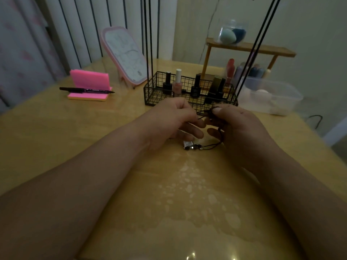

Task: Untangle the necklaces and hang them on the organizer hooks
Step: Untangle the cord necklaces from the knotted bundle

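A tangle of thin black necklace cords (207, 114) is held just above the wooden table, in front of the black wire organizer (152, 94). My left hand (172, 119) pinches one cord at the left of the tangle. My right hand (238, 124) pinches the knot between thumb and forefinger. More cord hangs down from my right hand to a small silver pendant with dark beads (191, 146) lying on the table. The organizer's tall black rods (148, 44) rise out of the frame, so its hooks are not in view.
Several nail polish bottles (177, 82) stand in the organizer's basket. A pink mirror (124, 55) and pink sticky notes with a black pen (87, 90) sit at the back left. A wooden shelf (249, 47) and a clear plastic box (270, 96) stand at the right.
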`<act>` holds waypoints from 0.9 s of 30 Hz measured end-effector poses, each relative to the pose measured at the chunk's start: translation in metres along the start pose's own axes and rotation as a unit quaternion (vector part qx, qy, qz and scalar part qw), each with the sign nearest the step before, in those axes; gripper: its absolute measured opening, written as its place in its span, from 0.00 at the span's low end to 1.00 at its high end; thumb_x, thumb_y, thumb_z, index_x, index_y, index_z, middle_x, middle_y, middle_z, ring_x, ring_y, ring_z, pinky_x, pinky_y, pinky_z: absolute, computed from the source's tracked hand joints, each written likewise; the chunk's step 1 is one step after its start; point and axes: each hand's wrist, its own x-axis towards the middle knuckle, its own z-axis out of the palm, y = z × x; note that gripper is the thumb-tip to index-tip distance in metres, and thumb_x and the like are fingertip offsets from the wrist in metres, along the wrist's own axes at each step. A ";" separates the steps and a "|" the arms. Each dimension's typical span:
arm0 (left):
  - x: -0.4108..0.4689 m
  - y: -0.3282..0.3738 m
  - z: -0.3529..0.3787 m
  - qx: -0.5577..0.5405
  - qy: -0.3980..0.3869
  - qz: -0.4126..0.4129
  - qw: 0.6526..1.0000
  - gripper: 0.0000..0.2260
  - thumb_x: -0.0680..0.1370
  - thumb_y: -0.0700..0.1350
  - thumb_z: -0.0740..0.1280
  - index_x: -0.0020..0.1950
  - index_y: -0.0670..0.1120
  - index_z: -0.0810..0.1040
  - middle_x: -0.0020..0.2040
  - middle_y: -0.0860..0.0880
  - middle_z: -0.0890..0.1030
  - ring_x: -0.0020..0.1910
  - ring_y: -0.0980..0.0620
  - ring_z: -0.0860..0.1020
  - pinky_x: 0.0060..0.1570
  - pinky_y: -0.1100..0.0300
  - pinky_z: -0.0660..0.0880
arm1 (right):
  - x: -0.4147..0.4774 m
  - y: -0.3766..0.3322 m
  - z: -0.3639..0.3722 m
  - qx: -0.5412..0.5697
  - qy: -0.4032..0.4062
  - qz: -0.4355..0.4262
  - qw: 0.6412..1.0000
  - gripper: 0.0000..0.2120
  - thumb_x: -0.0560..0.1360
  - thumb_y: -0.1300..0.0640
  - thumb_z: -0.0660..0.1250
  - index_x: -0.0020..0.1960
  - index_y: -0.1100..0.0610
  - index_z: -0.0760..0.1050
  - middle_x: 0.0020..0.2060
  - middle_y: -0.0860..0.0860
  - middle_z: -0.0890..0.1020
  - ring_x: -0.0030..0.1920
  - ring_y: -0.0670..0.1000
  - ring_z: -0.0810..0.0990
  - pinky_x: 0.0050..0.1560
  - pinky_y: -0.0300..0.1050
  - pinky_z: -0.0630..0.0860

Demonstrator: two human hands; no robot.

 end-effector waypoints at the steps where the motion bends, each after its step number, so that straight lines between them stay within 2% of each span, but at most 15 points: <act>1: 0.000 0.000 0.000 -0.006 0.001 0.000 1.000 0.07 0.83 0.37 0.66 0.45 0.44 0.73 0.45 0.42 0.87 0.43 0.42 0.87 0.36 0.56 0.81 | 0.000 0.000 0.000 -0.004 -0.010 0.007 1.000 0.08 0.82 0.58 0.65 0.53 0.56 0.82 0.49 0.53 0.84 0.51 0.49 0.83 0.49 0.46 0.78; 3: 0.001 0.000 -0.001 -0.015 0.011 0.003 1.000 0.07 0.83 0.36 0.66 0.46 0.44 0.74 0.42 0.43 0.87 0.42 0.43 0.87 0.34 0.57 0.81 | -0.001 -0.001 -0.003 -0.074 -0.029 0.001 0.997 0.08 0.81 0.55 0.65 0.52 0.54 0.83 0.48 0.50 0.85 0.50 0.46 0.83 0.47 0.44 0.76; 5: 0.002 0.000 -0.002 -0.018 0.022 0.008 1.000 0.07 0.83 0.37 0.67 0.46 0.44 0.74 0.41 0.45 0.86 0.41 0.45 0.86 0.33 0.58 0.79 | -0.004 -0.001 -0.004 -0.169 -0.040 -0.005 0.985 0.07 0.82 0.54 0.66 0.50 0.53 0.82 0.44 0.48 0.85 0.43 0.42 0.81 0.44 0.41 0.74; 7: 0.002 0.000 -0.003 -0.013 0.025 0.015 0.999 0.07 0.82 0.38 0.67 0.45 0.45 0.75 0.42 0.45 0.85 0.40 0.46 0.85 0.33 0.58 0.78 | -0.005 -0.001 -0.005 -0.233 -0.050 -0.018 0.971 0.05 0.81 0.53 0.68 0.50 0.54 0.81 0.42 0.51 0.83 0.38 0.42 0.79 0.40 0.37 0.75; 9: 0.002 -0.001 -0.003 -0.011 0.019 0.017 1.000 0.07 0.82 0.39 0.67 0.44 0.46 0.76 0.42 0.45 0.84 0.39 0.47 0.84 0.33 0.58 0.78 | -0.006 -0.001 -0.003 -0.241 -0.059 -0.040 0.968 0.07 0.81 0.53 0.70 0.50 0.57 0.80 0.41 0.54 0.82 0.37 0.43 0.77 0.38 0.33 0.75; 11: 0.003 -0.002 -0.003 -0.005 0.024 0.017 1.000 0.07 0.82 0.38 0.67 0.45 0.45 0.76 0.41 0.45 0.83 0.38 0.47 0.83 0.33 0.57 0.78 | -0.007 -0.001 -0.002 -0.218 -0.054 -0.056 0.973 0.10 0.81 0.52 0.69 0.50 0.59 0.80 0.41 0.53 0.82 0.40 0.43 0.78 0.40 0.34 0.76; 15: 0.004 -0.003 -0.004 0.046 0.020 0.026 0.998 0.04 0.81 0.36 0.69 0.53 0.44 0.79 0.39 0.46 0.81 0.37 0.49 0.81 0.36 0.57 0.79 | -0.005 -0.003 -0.006 -0.158 -0.024 -0.072 0.985 0.11 0.82 0.51 0.66 0.51 0.59 0.80 0.43 0.49 0.82 0.47 0.46 0.80 0.51 0.46 0.77; 18: 0.003 -0.005 -0.002 0.082 -0.010 0.029 0.996 0.05 0.80 0.36 0.71 0.54 0.43 0.82 0.39 0.47 0.82 0.39 0.50 0.81 0.39 0.57 0.80 | -0.002 -0.006 -0.009 -0.060 -0.022 -0.032 0.997 0.08 0.83 0.52 0.64 0.54 0.56 0.79 0.46 0.48 0.82 0.49 0.46 0.80 0.53 0.47 0.74; 23: 0.002 -0.005 -0.002 0.092 -0.005 0.045 0.995 0.02 0.80 0.40 0.72 0.49 0.44 0.80 0.38 0.48 0.82 0.39 0.50 0.82 0.39 0.57 0.81 | 0.001 -0.006 -0.009 0.028 -0.035 0.032 0.998 0.08 0.83 0.55 0.63 0.54 0.58 0.78 0.43 0.48 0.82 0.42 0.44 0.81 0.47 0.45 0.74; 27: 0.002 -0.003 -0.003 0.063 0.018 0.059 0.996 0.04 0.82 0.43 0.70 0.49 0.46 0.78 0.40 0.48 0.82 0.41 0.51 0.83 0.40 0.57 0.80 | 0.001 -0.005 -0.007 0.060 -0.017 0.042 0.997 0.10 0.83 0.53 0.64 0.60 0.58 0.76 0.45 0.49 0.82 0.43 0.45 0.81 0.47 0.44 0.76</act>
